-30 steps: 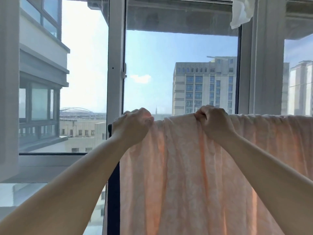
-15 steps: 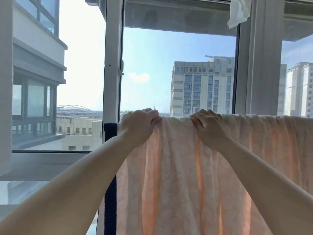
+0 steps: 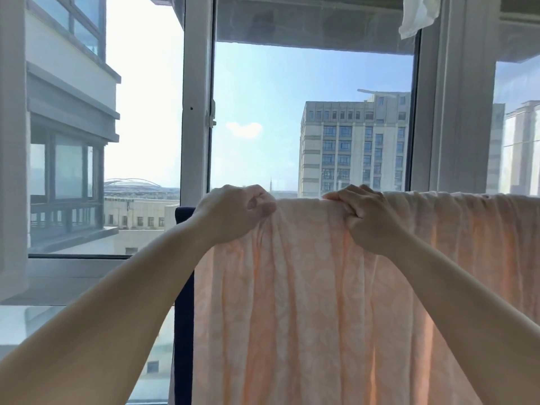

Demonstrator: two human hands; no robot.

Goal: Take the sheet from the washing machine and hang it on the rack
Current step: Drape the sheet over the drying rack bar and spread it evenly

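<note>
1. One view only, from the head camera, looking forward at a window. The peach patterned sheet [image 3: 306, 302] is draped over the top bar of the rack [image 3: 184, 287], whose dark upright post shows at the sheet's left edge; the bar itself is hidden under the cloth. The sheet hangs down in long vertical folds and runs off the right of the frame.

2. Both hands sit at the top fold, near each other. The left hand [image 3: 233, 211] has its grip clenched on a bunch of cloth at the sheet's left corner, fingers curled round it. The right hand [image 3: 362, 214] likewise pinches a gather of the top edge, knuckles bent over the bar.

3. Judging the step: the sheet is already up, and the hands seem to be spreading it along the bar.

4. What could go wrong: pulled sideways too hard, the sheet might slide off the left end of the bar, since its corner lies just beside the post. Uneven lengths front and back could let its weight drag it down. The bunched folds, left as they are, would likely dry slowly.

5. The room: white window frames [image 3: 195, 112], glass panes, tall buildings and blue sky beyond. A white cloth [image 3: 415, 13] hangs at the upper right. No floor is in view.
</note>
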